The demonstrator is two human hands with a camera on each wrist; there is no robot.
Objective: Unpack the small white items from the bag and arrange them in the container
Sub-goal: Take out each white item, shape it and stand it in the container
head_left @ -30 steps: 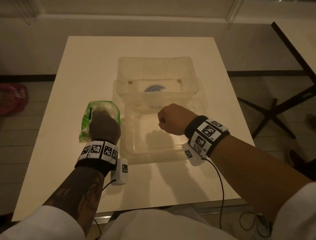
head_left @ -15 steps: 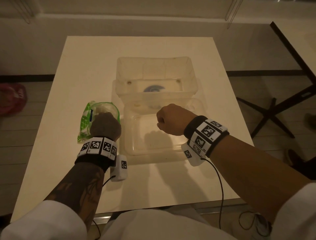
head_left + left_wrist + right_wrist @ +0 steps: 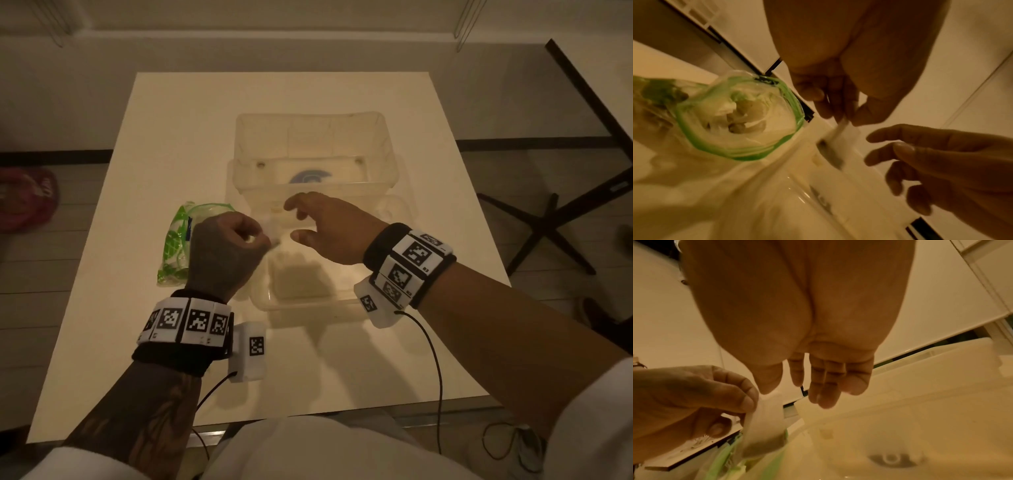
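left hand [image 3: 224, 250] pinches one small white flat item [image 3: 764, 423] just beside the clear plastic container [image 3: 394, 164]; right hand [image 3: 329, 233] spreads open, empty, reaching for it. green-rimmed clear plastic bag [image 3: 740, 116] looks well stocked, container seemingly bare: early days.

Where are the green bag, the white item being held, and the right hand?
green bag [image 3: 740, 155]: left wrist view, on its green rim.
white item [image 3: 764, 431]: right wrist view, on its flat face.
right hand [image 3: 337, 233]: head view, on its back.
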